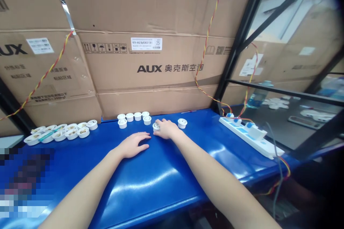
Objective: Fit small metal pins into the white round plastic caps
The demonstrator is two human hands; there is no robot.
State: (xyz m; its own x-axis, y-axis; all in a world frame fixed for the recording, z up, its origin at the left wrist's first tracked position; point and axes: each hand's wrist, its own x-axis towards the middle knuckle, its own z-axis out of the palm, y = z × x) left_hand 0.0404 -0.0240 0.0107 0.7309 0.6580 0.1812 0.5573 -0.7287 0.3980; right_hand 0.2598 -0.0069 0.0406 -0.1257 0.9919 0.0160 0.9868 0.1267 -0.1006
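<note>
My right hand has its fingers round a small white round container on the blue tabletop. Much of that container is hidden by the fingers. To its left, my left hand lies low over the table, fingers stretched out, with nothing in it. A similar white container stands just right of my right hand. Behind my left hand are several more, among them one at the group's right end and another at its left.
At the left, a double row of white containers holds small brownish bits, with a teal stick-like item across them. Large cardboard boxes wall off the back. A white power strip with plugs and wires lies at the right, beside a black metal frame.
</note>
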